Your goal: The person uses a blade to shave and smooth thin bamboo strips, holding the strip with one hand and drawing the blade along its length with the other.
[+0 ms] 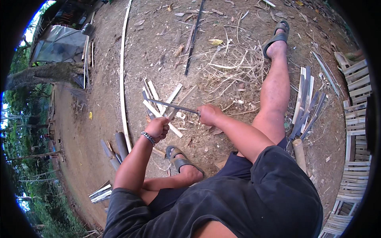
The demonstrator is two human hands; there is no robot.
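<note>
My left hand point(158, 129), a chain bracelet at its wrist, is closed around the lower end of a flat bamboo strip point(184, 100) that slants up and to the right. In my right hand point(209, 114) is the handle end of a long knife point(174, 106). Its narrow grey blade points left and crosses the strip just above my left fist; whether the edge bites into it cannot be made out. Beneath and beyond the blade, several pale split bamboo pieces point(172, 94) lie crossed on the dirt.
Curly shavings point(234, 67) are heaped ahead, beside my stretched right leg. Bundled strips point(304, 99) lie at right, near a slatted bamboo frame point(355, 115). A long pale pole point(122, 71) runs along the left, with dark bamboo lengths point(121, 144) by my left arm.
</note>
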